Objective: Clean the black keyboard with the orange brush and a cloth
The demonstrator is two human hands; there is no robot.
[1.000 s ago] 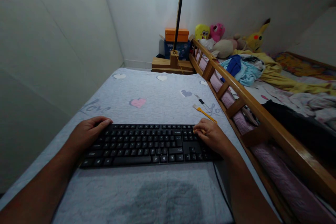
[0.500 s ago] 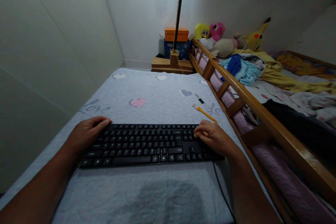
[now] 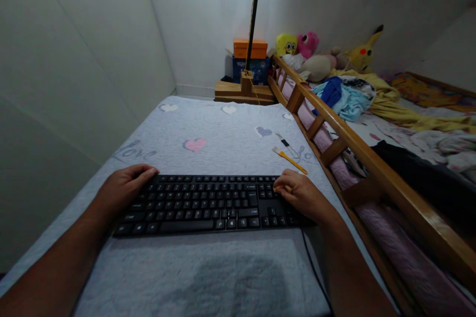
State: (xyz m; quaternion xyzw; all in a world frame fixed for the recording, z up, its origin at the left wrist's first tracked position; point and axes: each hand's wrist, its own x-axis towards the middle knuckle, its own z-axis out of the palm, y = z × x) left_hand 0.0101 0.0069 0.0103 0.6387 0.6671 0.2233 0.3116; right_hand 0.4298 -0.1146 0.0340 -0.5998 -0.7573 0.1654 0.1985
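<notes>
A black keyboard (image 3: 201, 203) lies flat on the pale blue cloth, its cable leaving from the right part of the near edge. My left hand (image 3: 124, 185) grips the keyboard's left end, thumb on the far corner. Over the number keys at the right end, the fingers of my right hand (image 3: 297, 190) are closed around a small yellow-orange thing (image 3: 277, 188), mostly hidden by them. Beyond that hand lie a brush (image 3: 290, 160) with a yellow handle and metal tweezers (image 3: 284, 142) with a black band.
A wooden bed rail (image 3: 334, 124) runs along the right side, with clothes and plush toys behind it. At the far end stand a wooden base (image 3: 230, 91) with a dark pole, and an orange box (image 3: 250, 49). A pale wall rises on the left.
My right hand has shifted slightly left with the small yellow-orange thing. My left hand, the brush and the tweezers have not visibly moved.
</notes>
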